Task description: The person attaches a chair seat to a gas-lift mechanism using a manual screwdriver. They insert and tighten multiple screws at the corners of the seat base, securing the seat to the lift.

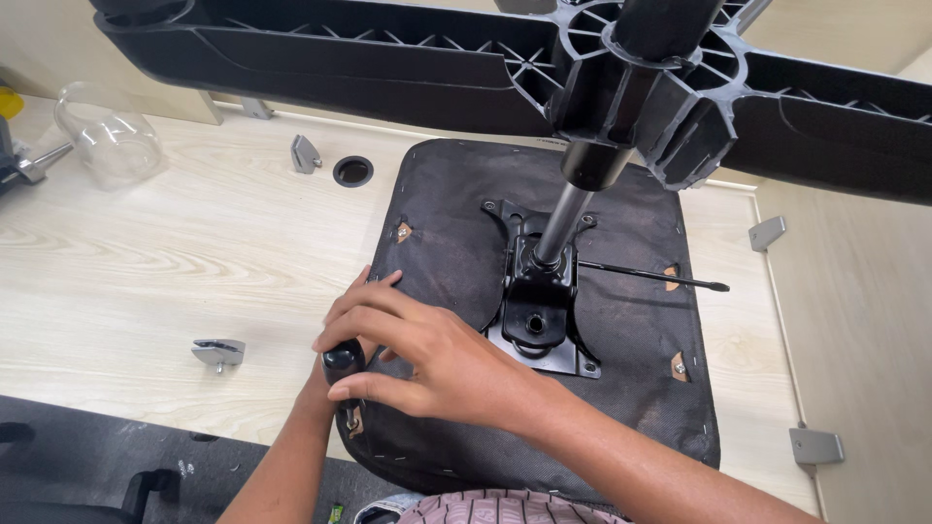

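A black-handled tool point(343, 364), upright at the near left corner of an upturned chair seat, is the thing being worked. Only its rounded black grip shows; the tip is hidden down by a small metal fastener at the seat's corner. The right hand point(427, 354) reaches across from the right and curls over the grip, thumb below and fingers fanned over the top, closed around it. The left hand point(325, 383) comes up from below and sits under the right one, mostly covered, so whether it is gripping or open cannot be told.

The upturned square chair seat with black fabric underside point(456, 243) lies flat on the surface, its near edge hanging over toward the person. Four small cut-outs in the fabric show, one near each corner. A black metal tilt plate point(540, 325) is fixed at the seat's centre, and one thin black lever rod point(650, 278) sticks out of it to the right. A shiny metal gas-lift column point(560, 228) rises from the plate toward the camera, ending in a black plastic star-shaped chair base point(388, 58) that fills the top of the view.

The light wood-grain surface point(146, 252) also carries four small grey metal brackets: one on the left point(218, 352), one beside a round cable hole point(352, 171), and two on the right. One clear plastic container point(107, 136) lies at far left.
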